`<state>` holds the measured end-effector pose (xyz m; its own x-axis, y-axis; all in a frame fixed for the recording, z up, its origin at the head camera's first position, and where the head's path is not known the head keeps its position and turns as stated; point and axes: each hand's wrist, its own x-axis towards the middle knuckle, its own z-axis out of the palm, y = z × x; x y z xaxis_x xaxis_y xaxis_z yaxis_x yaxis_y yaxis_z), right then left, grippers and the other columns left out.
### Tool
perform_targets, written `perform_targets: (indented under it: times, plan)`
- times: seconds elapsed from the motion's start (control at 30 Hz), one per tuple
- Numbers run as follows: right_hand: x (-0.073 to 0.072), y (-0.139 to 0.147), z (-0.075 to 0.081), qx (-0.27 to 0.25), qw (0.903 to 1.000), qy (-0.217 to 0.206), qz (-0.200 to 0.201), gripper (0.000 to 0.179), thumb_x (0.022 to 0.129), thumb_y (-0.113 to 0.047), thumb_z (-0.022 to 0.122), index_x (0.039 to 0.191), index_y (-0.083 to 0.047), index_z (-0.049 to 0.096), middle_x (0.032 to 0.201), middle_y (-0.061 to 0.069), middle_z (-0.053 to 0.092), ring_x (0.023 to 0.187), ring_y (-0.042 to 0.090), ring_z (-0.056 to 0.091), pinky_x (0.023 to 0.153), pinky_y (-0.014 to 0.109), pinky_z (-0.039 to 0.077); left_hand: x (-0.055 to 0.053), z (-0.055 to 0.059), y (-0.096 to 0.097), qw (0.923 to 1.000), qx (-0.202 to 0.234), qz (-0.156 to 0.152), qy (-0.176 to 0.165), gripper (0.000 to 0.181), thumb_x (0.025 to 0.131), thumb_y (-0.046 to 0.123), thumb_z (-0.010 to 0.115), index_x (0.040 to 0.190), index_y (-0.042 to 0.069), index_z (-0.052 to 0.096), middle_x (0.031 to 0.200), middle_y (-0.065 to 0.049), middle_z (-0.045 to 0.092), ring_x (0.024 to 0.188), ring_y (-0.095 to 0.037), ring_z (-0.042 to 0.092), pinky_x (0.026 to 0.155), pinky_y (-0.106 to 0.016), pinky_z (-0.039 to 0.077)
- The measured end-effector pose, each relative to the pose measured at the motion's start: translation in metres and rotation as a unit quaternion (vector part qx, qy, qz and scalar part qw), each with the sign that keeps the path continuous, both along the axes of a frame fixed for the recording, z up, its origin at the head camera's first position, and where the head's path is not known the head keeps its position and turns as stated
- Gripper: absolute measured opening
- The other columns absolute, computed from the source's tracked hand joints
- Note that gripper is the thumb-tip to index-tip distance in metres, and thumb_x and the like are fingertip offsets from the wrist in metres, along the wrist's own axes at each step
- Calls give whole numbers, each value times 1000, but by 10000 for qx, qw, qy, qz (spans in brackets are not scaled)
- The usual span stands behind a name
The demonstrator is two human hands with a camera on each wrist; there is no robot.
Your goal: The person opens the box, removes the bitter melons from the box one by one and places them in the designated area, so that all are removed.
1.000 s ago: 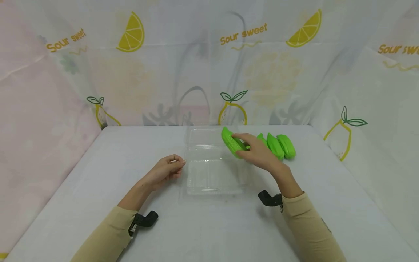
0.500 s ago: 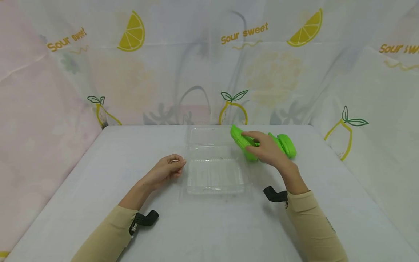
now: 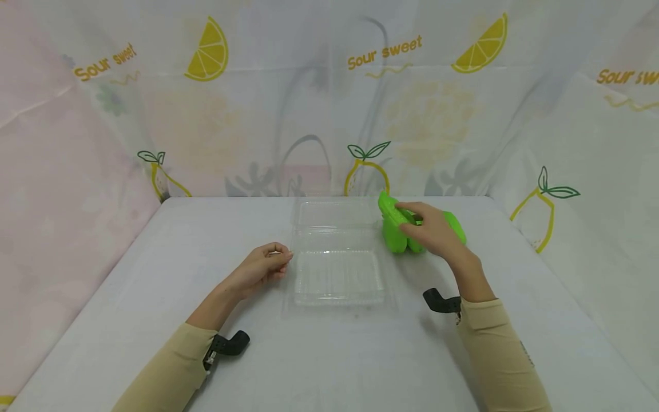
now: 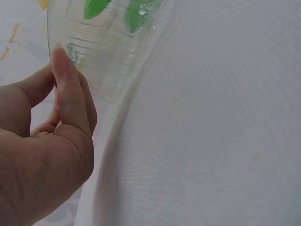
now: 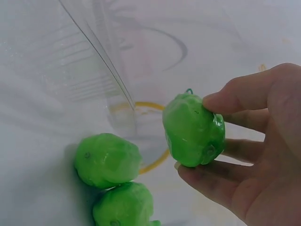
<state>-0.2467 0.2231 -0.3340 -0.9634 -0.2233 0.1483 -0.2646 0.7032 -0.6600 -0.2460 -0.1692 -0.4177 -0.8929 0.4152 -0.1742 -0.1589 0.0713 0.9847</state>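
My right hand (image 3: 431,230) grips a bright green, ridged bitter melon (image 5: 188,129) between thumb and fingers, holding it raised and tilted. Beneath and beside it, several like bitter melons (image 5: 108,161) lie on the table, partly hidden by the hand in the head view. A clear plastic clamshell box (image 3: 337,280) stands unfolded just left of them, its lid (image 3: 337,214) laid back at the far side. At the box's left edge, my left hand (image 3: 259,266) pinches the thin rim between thumb and fingers, as the left wrist view shows.
A white cloth covers the table (image 3: 329,360). Behind it and at both sides hangs a lemon-printed curtain (image 3: 247,114). Each wrist carries a black camera mount (image 3: 440,301) that juts inward over the table.
My right hand has moved right with the bitter melon, from beside the box's lid to over the other bitter melons. The left hand and the box have stayed in place.
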Motion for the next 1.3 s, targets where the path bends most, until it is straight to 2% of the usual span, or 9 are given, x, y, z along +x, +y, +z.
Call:
perform_targets:
  times: [0.43,0.63,0.83,1.3]
  plan:
    - [0,19,5,200,9989,23,-425,51,96,-19,56,146,-11,49,153,18,45,133,46,48,106,58,44,1,1,0,10000,0,6,-1,18,101,23,60,102,7,51,73,4,56,63,-4,54,60,-14,52]
    - [-1,30,5,188,9978,-122,-619,52,97,-23,56,147,-15,48,155,16,42,134,45,47,100,57,48,1,0,0,10000,15,27,-22,19,101,23,60,102,7,51,73,4,56,63,-3,54,60,-14,53]
    - [2,39,7,113,9969,-231,-749,53,98,-25,55,149,-17,45,158,15,38,136,45,45,101,58,47,1,0,1,10000,-16,26,10,18,101,23,60,103,7,51,72,4,55,63,-3,54,60,-14,52]
    - [3,61,7,-7,9938,-35,-1112,55,98,-23,56,150,-13,43,157,21,36,135,49,43,96,59,48,2,3,1,9999,-58,80,-17,16,101,22,60,102,9,51,72,5,55,63,-3,54,60,-14,52]
